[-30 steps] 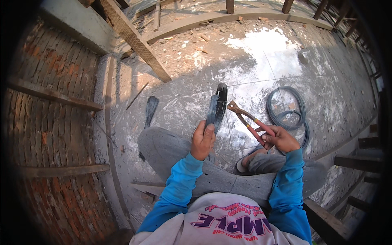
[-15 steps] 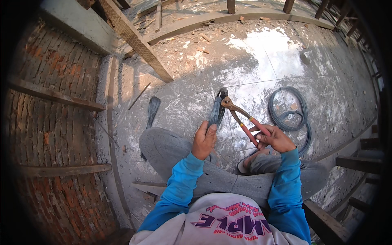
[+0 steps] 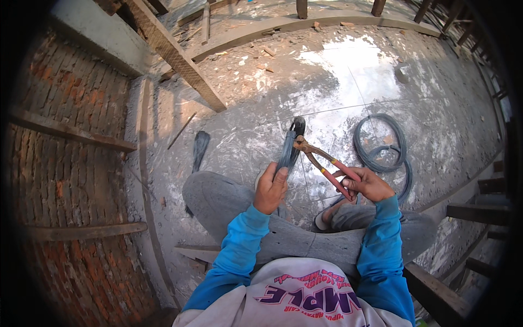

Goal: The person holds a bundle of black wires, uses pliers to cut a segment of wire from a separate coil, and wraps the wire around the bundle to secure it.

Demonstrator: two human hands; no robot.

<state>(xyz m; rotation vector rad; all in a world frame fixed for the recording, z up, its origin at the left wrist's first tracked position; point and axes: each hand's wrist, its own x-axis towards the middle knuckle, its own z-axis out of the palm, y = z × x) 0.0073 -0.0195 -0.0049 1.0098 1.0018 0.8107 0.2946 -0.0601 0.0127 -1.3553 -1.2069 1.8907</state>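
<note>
My left hand (image 3: 270, 189) is closed round a bundle of dark wire (image 3: 289, 147), which is folded into a loop at its far end. My right hand (image 3: 368, 184) grips the red handles of rusty end-cutting pincers (image 3: 321, 158), its fingers wrapped about both grips. The pincers' jaws rest against the right side of the bundle, just below the loop. The handles stand somewhat apart. Whether a strand lies between the jaws is too small to tell.
To the right lies a coil of wire (image 3: 357, 143) on the concrete floor. Another wire bundle (image 3: 201, 147) lies left, beyond my knee. A brick wall (image 3: 71, 180) stands at the left, with a slanting wooden beam (image 3: 180, 60) ahead and timbers (image 3: 479, 214) at the right.
The whole scene has shifted slightly left in the picture. Both hands keep their holds, and the pincers stay at the bundle with nearly the same handle spread.
</note>
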